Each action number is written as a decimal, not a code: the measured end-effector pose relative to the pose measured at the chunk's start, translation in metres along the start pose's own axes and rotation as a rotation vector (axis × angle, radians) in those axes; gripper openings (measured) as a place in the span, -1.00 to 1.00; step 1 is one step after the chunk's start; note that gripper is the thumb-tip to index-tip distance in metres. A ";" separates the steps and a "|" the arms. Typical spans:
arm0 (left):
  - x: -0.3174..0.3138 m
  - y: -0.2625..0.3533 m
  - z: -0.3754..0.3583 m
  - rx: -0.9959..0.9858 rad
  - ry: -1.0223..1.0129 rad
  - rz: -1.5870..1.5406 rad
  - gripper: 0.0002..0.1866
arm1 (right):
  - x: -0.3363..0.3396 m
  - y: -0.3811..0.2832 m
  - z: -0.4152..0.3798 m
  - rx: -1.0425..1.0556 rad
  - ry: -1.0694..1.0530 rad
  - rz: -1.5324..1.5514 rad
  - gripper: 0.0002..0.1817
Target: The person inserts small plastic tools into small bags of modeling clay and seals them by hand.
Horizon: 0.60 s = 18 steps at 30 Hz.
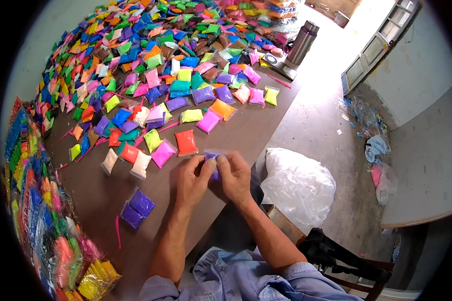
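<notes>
Both of my hands are closed on one small purple packet (214, 156), a clear bag with soft purple stuff inside. My left hand (193, 175) grips its left side and my right hand (235, 175) its right side, with both thumbs pressing on top. The fingers hide most of the packet. Just beyond my left hand lies a red packet (187, 143), with a pink packet (163, 153) beside it. Two purple packets (137, 208) lie together on the brown table (160, 200), left of my forearm. Near them rests a thin pink stick (118, 232).
A large heap of coloured packets (135, 60) covers the far table. Bagged bundles (65, 251) line the left edge. At the back right stand a scale (278, 65) and a metal flask (303, 42). A white plastic bag (299, 185) and a chair (336, 261) are to my right.
</notes>
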<state>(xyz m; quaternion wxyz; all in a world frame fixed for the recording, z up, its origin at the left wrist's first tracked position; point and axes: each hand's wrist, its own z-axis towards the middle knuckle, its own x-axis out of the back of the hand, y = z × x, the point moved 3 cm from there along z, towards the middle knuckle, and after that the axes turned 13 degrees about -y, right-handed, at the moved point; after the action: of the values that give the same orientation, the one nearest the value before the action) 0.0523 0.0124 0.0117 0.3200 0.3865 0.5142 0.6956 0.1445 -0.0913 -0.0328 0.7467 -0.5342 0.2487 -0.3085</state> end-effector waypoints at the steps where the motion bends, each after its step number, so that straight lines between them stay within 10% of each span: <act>1: 0.001 -0.001 0.000 -0.004 -0.001 0.000 -0.68 | 0.000 -0.003 0.000 0.004 0.001 -0.001 -0.80; 18: 0.011 0.003 0.002 0.038 -0.011 0.090 -0.67 | 0.000 -0.014 0.004 -0.023 -0.015 -0.166 -0.81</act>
<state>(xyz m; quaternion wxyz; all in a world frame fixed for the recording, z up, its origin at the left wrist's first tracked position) 0.0490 0.0220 0.0169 0.2838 0.4188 0.5079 0.6972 0.1448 -0.0919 -0.0177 0.7142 -0.5640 0.2013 -0.3624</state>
